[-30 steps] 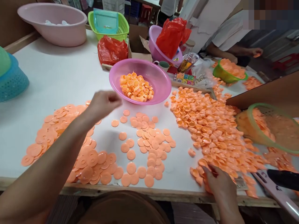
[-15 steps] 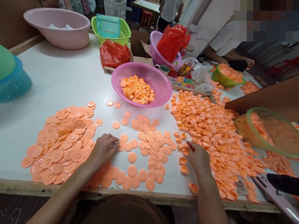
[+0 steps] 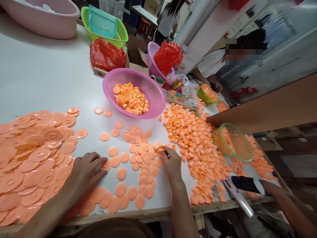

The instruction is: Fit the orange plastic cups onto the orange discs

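Observation:
My left hand point(image 3: 89, 168) rests low over the white table, its thumb and fingers closed at the edge of a flat orange disc point(image 3: 106, 165). Between the thumb and fingertips of my right hand point(image 3: 171, 163) is a small orange cup point(image 3: 161, 148), just above the right side of the overlapping plain discs point(image 3: 146, 155). Larger ringed discs point(image 3: 41, 153) lie heaped to the left of my left hand. A broad pile of small orange cups point(image 3: 188, 132) spreads to the right of my right hand.
A pink bowl point(image 3: 158, 99) holding orange pieces stands behind the discs. Beyond it are a red bag point(image 3: 106, 54), a green basket point(image 3: 121, 34) and a cardboard box point(image 3: 136, 58). At right, a tilted basket point(image 3: 247, 150) lies near a co-worker's forearm point(image 3: 279, 198). Another person point(image 3: 210, 64) sits behind.
The view has swung to the right. My right hand has moved from the cup pile's edge leftward over the plain discs, with a cup in its fingers. My left hand stays by the same disc.

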### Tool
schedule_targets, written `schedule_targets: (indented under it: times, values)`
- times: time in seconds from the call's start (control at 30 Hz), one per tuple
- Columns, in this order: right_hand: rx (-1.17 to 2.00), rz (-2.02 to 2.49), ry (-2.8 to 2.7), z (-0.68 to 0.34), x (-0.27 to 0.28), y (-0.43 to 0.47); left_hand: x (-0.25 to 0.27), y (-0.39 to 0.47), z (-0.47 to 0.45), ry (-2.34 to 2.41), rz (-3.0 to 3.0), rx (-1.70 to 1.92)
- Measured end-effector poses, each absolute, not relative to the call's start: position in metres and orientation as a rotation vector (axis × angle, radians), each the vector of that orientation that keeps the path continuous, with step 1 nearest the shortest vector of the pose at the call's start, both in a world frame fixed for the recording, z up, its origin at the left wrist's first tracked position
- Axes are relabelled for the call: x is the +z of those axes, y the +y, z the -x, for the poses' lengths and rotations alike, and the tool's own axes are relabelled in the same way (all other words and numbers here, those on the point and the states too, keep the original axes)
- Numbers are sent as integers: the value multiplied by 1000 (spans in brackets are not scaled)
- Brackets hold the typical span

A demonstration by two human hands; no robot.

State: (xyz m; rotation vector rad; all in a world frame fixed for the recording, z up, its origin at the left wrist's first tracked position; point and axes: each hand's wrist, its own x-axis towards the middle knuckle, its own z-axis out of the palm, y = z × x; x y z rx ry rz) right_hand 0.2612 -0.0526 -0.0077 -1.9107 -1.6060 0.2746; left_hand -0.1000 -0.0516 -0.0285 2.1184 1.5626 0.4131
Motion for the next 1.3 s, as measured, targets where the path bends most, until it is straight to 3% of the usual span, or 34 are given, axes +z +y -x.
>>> schedule_targets:
  times: [0.37,0.63,0.93,1.3]
  values:
    - [299,1964,-1468,-265,-9,-7,-35,-53,101,1559,-2080,419]
    - [496,2109,-1405,-255,-12,51,-31,-53,99,1565,-2004,456]
    - [809,2058,-1344,-240,-8,29,-26,-53,99,1540,-1981,460]
    - [801,1908,-1364,-202,14,6,-27,-53,99,1540,-1994,512]
